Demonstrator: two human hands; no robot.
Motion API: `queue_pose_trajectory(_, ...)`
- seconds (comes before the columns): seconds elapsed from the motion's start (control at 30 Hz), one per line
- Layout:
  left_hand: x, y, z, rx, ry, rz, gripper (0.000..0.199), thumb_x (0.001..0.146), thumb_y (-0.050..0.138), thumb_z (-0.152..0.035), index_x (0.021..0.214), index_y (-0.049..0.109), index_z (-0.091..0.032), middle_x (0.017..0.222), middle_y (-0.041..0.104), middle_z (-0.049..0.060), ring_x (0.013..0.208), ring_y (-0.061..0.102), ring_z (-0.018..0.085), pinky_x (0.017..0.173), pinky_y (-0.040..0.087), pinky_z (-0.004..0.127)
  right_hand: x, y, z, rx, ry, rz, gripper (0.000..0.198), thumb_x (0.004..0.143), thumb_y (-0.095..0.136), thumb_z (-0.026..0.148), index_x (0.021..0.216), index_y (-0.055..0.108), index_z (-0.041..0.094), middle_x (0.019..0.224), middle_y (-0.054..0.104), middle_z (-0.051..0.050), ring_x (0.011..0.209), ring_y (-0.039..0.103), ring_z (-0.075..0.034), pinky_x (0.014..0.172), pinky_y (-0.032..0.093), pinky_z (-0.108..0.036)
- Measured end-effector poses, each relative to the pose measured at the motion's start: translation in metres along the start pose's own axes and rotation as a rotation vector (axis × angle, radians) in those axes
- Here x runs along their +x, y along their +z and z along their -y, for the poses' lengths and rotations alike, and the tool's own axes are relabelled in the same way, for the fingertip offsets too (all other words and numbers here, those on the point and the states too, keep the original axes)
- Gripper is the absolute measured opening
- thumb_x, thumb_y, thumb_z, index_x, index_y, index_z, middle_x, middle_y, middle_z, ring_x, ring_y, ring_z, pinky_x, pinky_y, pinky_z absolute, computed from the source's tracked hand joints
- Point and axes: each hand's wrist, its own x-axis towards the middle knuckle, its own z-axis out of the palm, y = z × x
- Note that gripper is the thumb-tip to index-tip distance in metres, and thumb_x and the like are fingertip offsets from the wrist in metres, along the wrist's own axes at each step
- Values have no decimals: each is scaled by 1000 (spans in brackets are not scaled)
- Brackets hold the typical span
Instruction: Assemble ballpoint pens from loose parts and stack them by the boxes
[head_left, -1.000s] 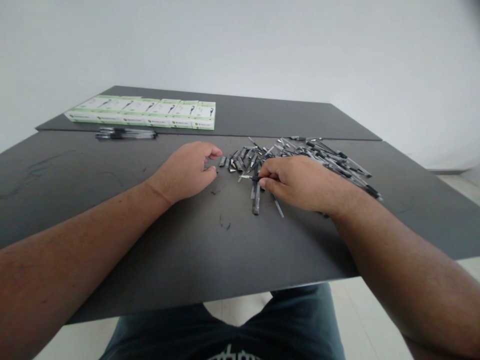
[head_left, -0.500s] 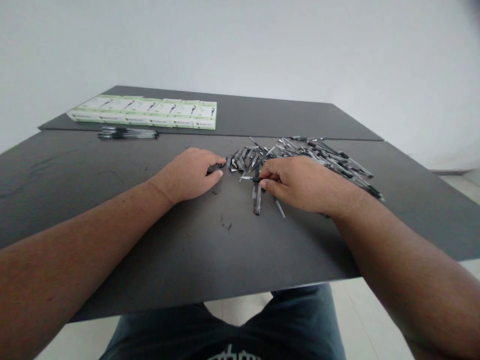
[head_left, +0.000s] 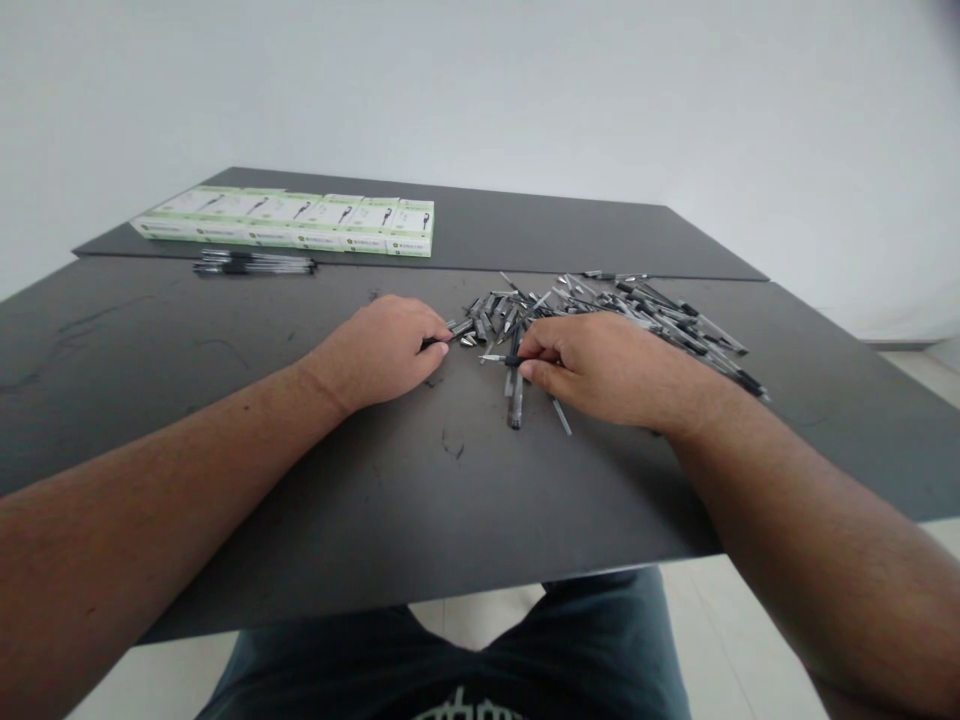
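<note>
Thumb and fingers of your right hand (head_left: 592,362) are closing on a pen (head_left: 511,360), pinching it behind the dark grip, so its bare tip is pointing left, toward your other hand; that hold is presumably leaving the tip unobstructed. Your left hand (head_left: 388,345) is curling in a nearly closed pinch around a small dark piece (head_left: 433,342), which your fingers are partly hiding; its exact shape is not showing. Both hands are staying low over the bench (head_left: 337,500), probably because short cap-like pieces (head_left: 486,322) are lying between them, within easy reach of your left fingertips.

The heap of pens (head_left: 679,335) is spreading beyond your right hand, perhaps for quick picking on that side. A clear barrel (head_left: 516,405) and a thin tube (head_left: 561,416) are pointing toward you, just beneath and beside that hand. Well to the left, a bundle of pens (head_left: 255,266) is lying roughly parallel, likely for keeping it separate from the heap. Behind it, green-and-white boxes (head_left: 300,215) are standing in 1 row, seemingly out of your hands' way.
</note>
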Motion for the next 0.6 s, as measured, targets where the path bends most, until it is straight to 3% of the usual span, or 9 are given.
queue_pose_trajectory(0.13, 0, -3, -1, 10, -47, -25, 62, 105, 45, -43, 136, 91, -15, 138, 89, 15, 136, 81, 35, 128, 59, 51, 0, -1, 0, 8, -8, 1, 25, 109, 64, 33, 116, 86, 22, 99, 88, -6, 83, 75, -23, 75, 44, -34)
queue_pose_trajectory(0.33, -1, -4, -4, 2, -83, -1, 54, 103, 50, -39, 139, 89, -26, 142, 89, 7, 137, 81, 32, 129, 58, 49, -1, -1, 0, 15, -13, 6, 25, 110, 65, 35, 117, 86, 23, 99, 88, -6, 83, 74, -23, 75, 45, -34)
queue_pose_trajectory(0.47, -1, -10, -2, 16, -117, -1, 64, 91, 56, -31, 148, 84, -21, 147, 87, 11, 138, 80, 35, 129, 58, 48, -2, -2, 0, 15, -29, 11, 25, 110, 66, 33, 118, 86, 23, 99, 88, -6, 82, 74, -23, 75, 45, -34)
queue_pose_trajectory(0.6, -1, -20, 5, 70, -160, 21, 66, 82, 59, -29, 143, 83, -19, 140, 88, 11, 132, 82, 36, 126, 59, 47, -2, -1, -1, 13, -35, 4, 25, 110, 66, 34, 118, 87, 23, 99, 88, -6, 83, 75, -23, 76, 45, -34)
